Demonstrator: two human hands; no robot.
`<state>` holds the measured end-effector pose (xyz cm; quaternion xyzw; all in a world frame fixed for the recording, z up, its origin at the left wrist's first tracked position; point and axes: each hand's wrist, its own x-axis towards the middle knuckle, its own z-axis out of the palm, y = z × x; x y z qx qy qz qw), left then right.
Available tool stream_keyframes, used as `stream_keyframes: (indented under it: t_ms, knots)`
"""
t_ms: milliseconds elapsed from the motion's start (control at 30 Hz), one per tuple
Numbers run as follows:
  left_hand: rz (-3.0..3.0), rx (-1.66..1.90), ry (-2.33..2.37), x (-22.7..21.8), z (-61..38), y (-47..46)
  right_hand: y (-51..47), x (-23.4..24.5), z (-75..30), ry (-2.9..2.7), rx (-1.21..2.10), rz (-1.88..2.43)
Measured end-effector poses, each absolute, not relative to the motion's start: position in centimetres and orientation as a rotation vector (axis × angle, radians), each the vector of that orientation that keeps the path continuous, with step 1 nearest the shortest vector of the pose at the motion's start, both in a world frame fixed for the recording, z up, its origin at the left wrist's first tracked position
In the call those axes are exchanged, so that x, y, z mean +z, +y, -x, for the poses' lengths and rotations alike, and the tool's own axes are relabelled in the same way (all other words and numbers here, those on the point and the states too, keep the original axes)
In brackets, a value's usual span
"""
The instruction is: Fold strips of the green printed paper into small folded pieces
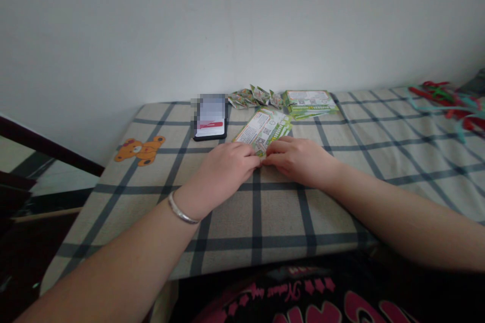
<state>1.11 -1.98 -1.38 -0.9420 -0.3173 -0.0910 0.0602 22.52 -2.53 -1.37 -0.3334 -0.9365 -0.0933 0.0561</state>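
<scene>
A flat green-and-white printed carton (261,128) with small text and square codes lies tilted on the checked cloth in front of me. My left hand (232,162), a silver bangle at its wrist, has its fingers curled at the carton's near left corner. From the other side, my right hand (297,159) closes its bent fingers on the near end. The fingertips of both hands almost meet there, and they hide that end of the carton.
Behind lie several small green sachets (252,97), with a stack of similar flat cartons (310,103) to their right. A phone (210,118) rests at left, near a bear-shaped picture (140,151). Red, green and turquoise strips (450,103) lie far right. A wall (242,25) borders the table.
</scene>
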Motion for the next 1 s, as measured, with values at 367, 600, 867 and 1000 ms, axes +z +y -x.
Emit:
stream_keyframes:
  t_ms: [367, 600, 867, 1000]
  knots:
    - [2.821, -0.299, -0.929, -0.7, -0.9, -2.4, -2.8, -0.4, -23.0, -2.837, -0.356, 1.171]
    - [2.838, -0.29, -0.933, -0.4, -0.6, -2.6, -2.8, -0.2, -23.3, -2.809, -0.377, 1.267]
    - [2.843, -0.283, -0.892, -0.6, 0.0, -2.3, -2.4, 0.0, -24.3, -2.768, -0.353, 1.314]
    - [2.857, -0.287, -0.894, -0.6, 0.2, -2.2, -2.2, 0.1, -24.7, -2.75, -0.363, 1.352]
